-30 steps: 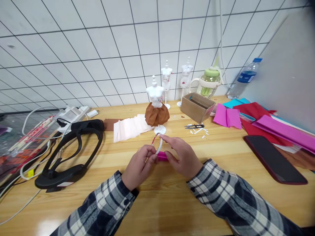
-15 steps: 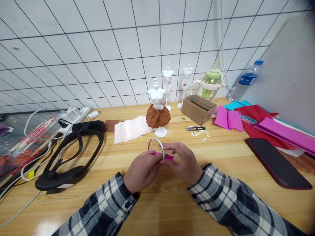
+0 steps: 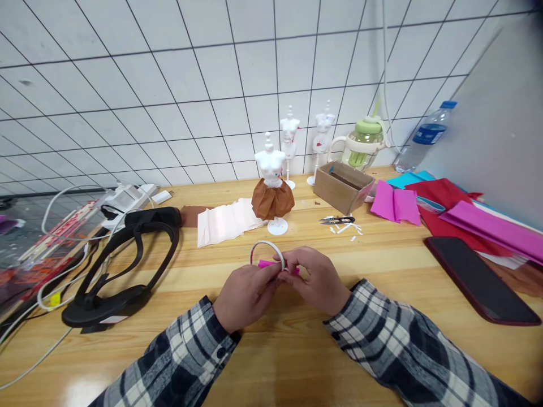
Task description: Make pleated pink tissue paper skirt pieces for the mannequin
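My left hand (image 3: 246, 295) and my right hand (image 3: 316, 278) meet low over the wooden table. Between their fingertips is a white ring-shaped band (image 3: 267, 244), its loop standing up above the left fingers. A piece of bright pink material (image 3: 263, 263) shows behind the left fingers and also by the right fingertips. My left hand pinches the band's lower part; my right fingers are closed on the pink material beside it. Just beyond stands a white mannequin (image 3: 270, 165) wearing a brown gathered skirt (image 3: 272, 200). The exact fingertip contact is partly hidden.
Pale pleated paper (image 3: 229, 222) lies left of the mannequin, a black headset frame (image 3: 123, 305) farther left. Behind are two small mannequins (image 3: 289, 135), a cardboard box (image 3: 343, 187) and a jug (image 3: 365, 144). Small scissors (image 3: 337, 220), coloured papers (image 3: 396, 203) and a phone (image 3: 481, 280) lie right.
The white band has tilted slightly to the left, and more of the pink piece shows inside its loop. Both hands remain almost in place.
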{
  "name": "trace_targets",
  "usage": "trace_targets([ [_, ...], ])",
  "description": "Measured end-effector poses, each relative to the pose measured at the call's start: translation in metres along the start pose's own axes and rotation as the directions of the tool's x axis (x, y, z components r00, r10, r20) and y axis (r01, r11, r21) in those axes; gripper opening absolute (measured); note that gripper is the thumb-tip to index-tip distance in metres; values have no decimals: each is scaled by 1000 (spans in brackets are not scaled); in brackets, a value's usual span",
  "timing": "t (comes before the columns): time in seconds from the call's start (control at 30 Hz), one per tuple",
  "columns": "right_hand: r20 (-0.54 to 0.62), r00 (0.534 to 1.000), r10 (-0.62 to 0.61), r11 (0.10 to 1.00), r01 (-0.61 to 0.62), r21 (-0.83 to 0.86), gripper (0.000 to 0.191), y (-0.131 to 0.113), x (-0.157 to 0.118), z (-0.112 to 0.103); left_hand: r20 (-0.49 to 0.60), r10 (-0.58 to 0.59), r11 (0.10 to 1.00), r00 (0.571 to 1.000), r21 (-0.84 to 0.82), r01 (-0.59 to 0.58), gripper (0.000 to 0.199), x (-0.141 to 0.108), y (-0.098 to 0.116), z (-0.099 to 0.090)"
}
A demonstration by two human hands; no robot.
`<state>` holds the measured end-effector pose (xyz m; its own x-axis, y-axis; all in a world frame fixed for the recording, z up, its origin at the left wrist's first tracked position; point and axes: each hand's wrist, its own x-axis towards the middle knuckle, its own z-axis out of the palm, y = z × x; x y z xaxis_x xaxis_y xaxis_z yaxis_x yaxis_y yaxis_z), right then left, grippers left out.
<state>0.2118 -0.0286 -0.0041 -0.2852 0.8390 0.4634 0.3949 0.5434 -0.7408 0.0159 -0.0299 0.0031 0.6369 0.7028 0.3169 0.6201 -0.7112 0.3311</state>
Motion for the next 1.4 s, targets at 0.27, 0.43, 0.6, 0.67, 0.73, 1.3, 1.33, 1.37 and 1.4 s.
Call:
trace_targets([
  [0.27,-116,993,4,1000,-5,-10,22,2,0,-4,39,-139,981,990,-135,143,26,0,4,-3],
  [0.43,-153,985,-75,996,66,-65,6,-1,2,-6,34,-180,973,983,-139,183,27,1,4,-8],
  [0.6,-45,970,-239,969,235,-81,8,-8,0,-5,-57,-175,973,983,-161,164,23,2,10,-12],
  [0.67,-20,946,-323,943,320,-88,10,-11,-3,-6,-84,-178,961,980,-231,155,24,2,13,-14],
  [0.73,-43,930,-366,928,362,-86,11,-13,-6,-7,-125,-268,916,955,-338,213,30,2,10,-17],
  [1.3,-22,998,67,996,-66,54,4,-8,3,-8,-189,-442,887,877,56,459,36,6,-47,-22],
  [1.33,-8,996,89,994,-88,63,4,-7,3,-7,-117,-399,917,909,-48,396,38,7,-36,-22],
  [1.37,2,995,105,992,-104,71,4,-6,3,-6,-48,-355,928,934,-138,346,39,8,-25,-22],
  [1.4,10,993,114,990,-115,76,4,-6,3,-5,-4,-325,926,946,-203,317,40,9,-15,-22],
])
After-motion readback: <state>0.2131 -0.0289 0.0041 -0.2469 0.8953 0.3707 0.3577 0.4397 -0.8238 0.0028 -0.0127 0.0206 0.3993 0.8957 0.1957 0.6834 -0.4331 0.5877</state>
